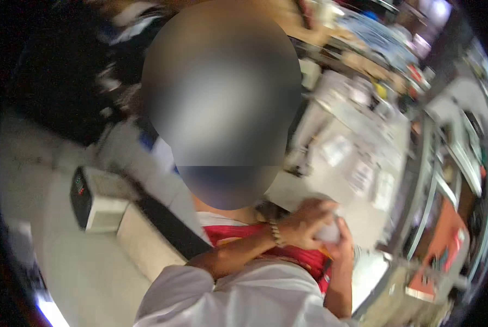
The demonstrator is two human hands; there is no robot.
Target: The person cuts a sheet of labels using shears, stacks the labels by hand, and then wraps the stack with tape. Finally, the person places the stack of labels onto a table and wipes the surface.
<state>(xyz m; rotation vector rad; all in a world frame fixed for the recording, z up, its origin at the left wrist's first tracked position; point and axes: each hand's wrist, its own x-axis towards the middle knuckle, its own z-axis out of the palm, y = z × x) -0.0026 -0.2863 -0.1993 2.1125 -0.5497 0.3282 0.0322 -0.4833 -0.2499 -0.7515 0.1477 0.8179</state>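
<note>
My left hand, with a beaded bracelet at the wrist, reaches across from the left and is closed at a small pale, rounded thing. On the other side of that thing my right hand has its fingers curled around it. Motion blur hides its kind, and the fingers cover part of it. Both hands are close together, in front of a red garment and above the near side of a pale tabletop.
A person stands close in front, their head masked by a grey oval. White papers and blurred clutter lie on the table. Metal shelving with an orange panel is at the right. A box-shaped appliance stands at the left.
</note>
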